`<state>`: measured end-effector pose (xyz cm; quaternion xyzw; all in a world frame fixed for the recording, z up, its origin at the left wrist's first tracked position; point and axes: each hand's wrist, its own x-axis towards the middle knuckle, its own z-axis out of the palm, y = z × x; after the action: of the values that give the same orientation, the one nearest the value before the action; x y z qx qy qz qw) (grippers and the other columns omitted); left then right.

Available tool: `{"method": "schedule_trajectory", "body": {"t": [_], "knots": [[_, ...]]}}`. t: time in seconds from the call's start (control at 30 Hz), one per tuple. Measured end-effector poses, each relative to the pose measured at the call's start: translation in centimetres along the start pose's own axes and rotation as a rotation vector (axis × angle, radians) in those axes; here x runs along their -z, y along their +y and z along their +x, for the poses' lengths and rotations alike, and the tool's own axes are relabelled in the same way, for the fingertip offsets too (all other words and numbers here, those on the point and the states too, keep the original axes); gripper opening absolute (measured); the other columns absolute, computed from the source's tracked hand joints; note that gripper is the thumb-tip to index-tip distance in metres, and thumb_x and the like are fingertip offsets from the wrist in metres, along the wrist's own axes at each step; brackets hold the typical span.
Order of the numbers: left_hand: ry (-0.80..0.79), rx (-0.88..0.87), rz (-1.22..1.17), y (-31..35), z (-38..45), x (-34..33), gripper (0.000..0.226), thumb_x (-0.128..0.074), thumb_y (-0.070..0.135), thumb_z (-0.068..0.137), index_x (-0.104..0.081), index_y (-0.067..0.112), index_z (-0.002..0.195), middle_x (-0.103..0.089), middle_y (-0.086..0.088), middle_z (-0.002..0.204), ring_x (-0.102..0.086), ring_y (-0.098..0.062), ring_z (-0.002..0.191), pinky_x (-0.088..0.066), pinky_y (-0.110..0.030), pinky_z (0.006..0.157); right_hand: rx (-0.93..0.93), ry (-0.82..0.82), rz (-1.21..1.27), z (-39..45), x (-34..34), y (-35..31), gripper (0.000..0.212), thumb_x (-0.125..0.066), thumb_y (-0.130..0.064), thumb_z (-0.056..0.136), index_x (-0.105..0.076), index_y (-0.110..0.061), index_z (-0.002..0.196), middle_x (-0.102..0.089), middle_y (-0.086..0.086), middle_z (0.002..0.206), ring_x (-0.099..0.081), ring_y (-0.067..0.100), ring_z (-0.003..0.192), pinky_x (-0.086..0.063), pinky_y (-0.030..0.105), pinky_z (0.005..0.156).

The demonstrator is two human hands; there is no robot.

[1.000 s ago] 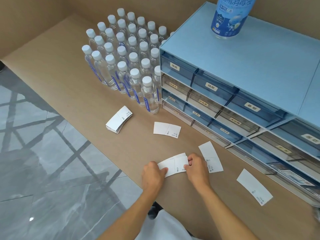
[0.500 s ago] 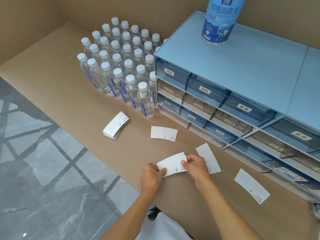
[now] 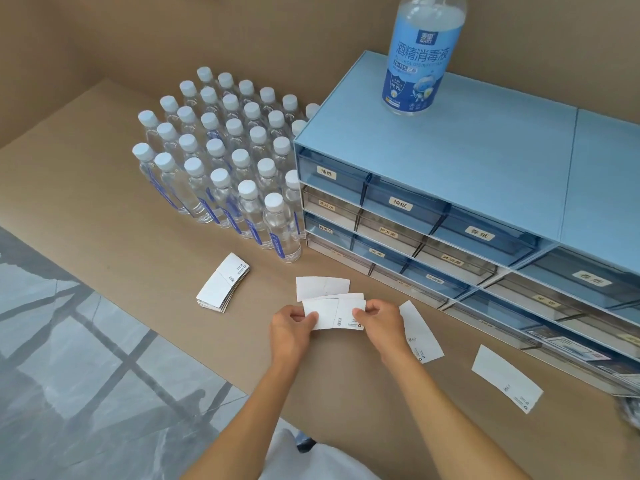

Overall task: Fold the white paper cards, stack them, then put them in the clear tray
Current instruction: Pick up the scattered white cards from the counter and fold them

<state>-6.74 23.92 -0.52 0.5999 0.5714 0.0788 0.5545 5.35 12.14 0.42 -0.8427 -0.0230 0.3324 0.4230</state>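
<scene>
Both hands hold one white paper card just above the brown table: my left hand pinches its left end, my right hand its right end. A crease runs down the card's middle. Behind it lies another creased card, partly covered by the held one. A stack of folded cards rests to the left. Two flat cards lie to the right, one beside my right wrist and one farther right. No clear tray is identifiable.
A block of several small water bottles stands at the back left. A blue drawer cabinet fills the right, with a disinfectant bottle on top. The table's front edge drops to a grey marble floor.
My hands have lifted the card slightly and carried it away from me, so it overlaps the creased card behind. The camera view has tilted upward.
</scene>
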Motion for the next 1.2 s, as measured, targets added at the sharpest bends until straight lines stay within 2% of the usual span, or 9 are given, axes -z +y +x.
{"method": "schedule_trajectory", "body": {"t": [0.17,0.3,0.47,0.6,0.73,0.83,0.93,1.1,1.2], "knots": [[0.007,0.011,0.066,1.6,3.0,0.1,0.014,-0.075,0.022,0.08,-0.062,0.02,0.076,-0.066,0.001,0.072,-0.061,-0.016,0.064,-0.044,-0.026,0.057,-0.01,0.025,-0.044,1.8,-1.5,-1.6,0.004,-0.067,-0.015,0.086,-0.063,-0.014,0.085,-0.067,-0.002,0.08,-0.066,0.019,0.077,-0.047,0.028,0.063],[0.002,0.023,0.135,2.5,5.1,-0.1,0.011,-0.074,0.02,0.08,-0.066,0.014,0.084,-0.067,0.001,0.075,-0.064,-0.023,0.071,-0.055,-0.036,0.069,-0.058,0.038,-0.063,3.4,-2.6,-2.3,0.008,-0.066,-0.014,0.085,-0.064,-0.007,0.089,-0.067,0.002,0.08,-0.065,0.02,0.074,-0.047,0.028,0.063],[0.016,0.019,0.175,3.2,6.4,-0.6,0.009,-0.072,0.02,0.08,-0.065,0.016,0.081,-0.066,0.004,0.074,-0.066,-0.024,0.076,-0.051,-0.033,0.071,-0.074,0.072,-0.091,5.0,-3.5,-2.8,0.006,-0.066,-0.01,0.085,-0.066,-0.004,0.087,-0.067,0.005,0.083,-0.058,0.01,0.062,-0.04,0.02,0.048],[0.022,0.024,0.21,3.9,7.2,-0.9,0.011,-0.071,0.021,0.081,-0.066,0.013,0.087,-0.067,0.002,0.08,-0.066,-0.026,0.082,-0.05,-0.033,0.072,-0.083,0.069,-0.116,5.9,-3.9,-2.9,0.007,-0.064,-0.012,0.087,-0.064,-0.006,0.09,-0.068,0.006,0.091,-0.057,0.008,0.063,-0.036,0.019,0.047],[0.024,-0.009,0.273,4.3,7.5,-1.3,0.011,-0.068,0.023,0.082,-0.068,0.015,0.089,-0.07,0.0,0.085,-0.067,-0.027,0.086,-0.05,-0.031,0.071,-0.078,0.093,-0.177,6.3,-4.1,-3.0,0.013,-0.062,-0.015,0.088,-0.063,-0.006,0.098,-0.059,0.012,0.112,-0.059,0.017,0.073,-0.039,0.019,0.052],[0.036,-0.072,0.36,4.4,7.6,-1.5,0.018,-0.067,0.022,0.083,-0.07,0.011,0.097,-0.068,-0.006,0.099,-0.065,-0.03,0.093,-0.051,-0.033,0.077,-0.079,0.121,-0.209,6.4,-4.3,-3.2,0.016,-0.063,-0.012,0.087,-0.062,-0.005,0.101,-0.052,0.013,0.117,-0.058,0.021,0.075,-0.044,0.023,0.065],[0.064,-0.078,0.398,4.2,7.8,-1.5,0.023,-0.067,0.021,0.083,-0.071,0.007,0.101,-0.059,-0.012,0.113,-0.062,-0.034,0.099,-0.049,-0.035,0.085,-0.092,0.111,-0.243,6.5,-4.5,-3.5,0.019,-0.063,-0.013,0.087,-0.064,-0.003,0.103,-0.05,0.013,0.118,-0.055,0.021,0.075,-0.041,0.024,0.069],[0.059,-0.066,0.397,4.2,8.2,-1.3,0.02,-0.068,0.019,0.084,-0.07,0.005,0.098,-0.068,-0.013,0.106,-0.063,-0.033,0.097,-0.05,-0.034,0.081,-0.123,0.075,-0.268,6.6,-4.7,-3.9,0.027,-0.063,-0.017,0.087,-0.065,-0.007,0.112,-0.065,0.013,0.116,-0.066,0.03,0.098,-0.045,0.026,0.071],[0.062,-0.066,0.392,4.3,8.2,-1.2,0.016,-0.069,0.018,0.082,-0.068,0.004,0.089,-0.069,-0.014,0.098,-0.063,-0.034,0.092,-0.046,-0.032,0.072,-0.147,0.078,-0.269,6.6,-4.8,-3.9,0.029,-0.067,-0.018,0.085,-0.065,-0.006,0.112,-0.067,0.014,0.115,-0.067,0.031,0.101,-0.045,0.025,0.073]]}}
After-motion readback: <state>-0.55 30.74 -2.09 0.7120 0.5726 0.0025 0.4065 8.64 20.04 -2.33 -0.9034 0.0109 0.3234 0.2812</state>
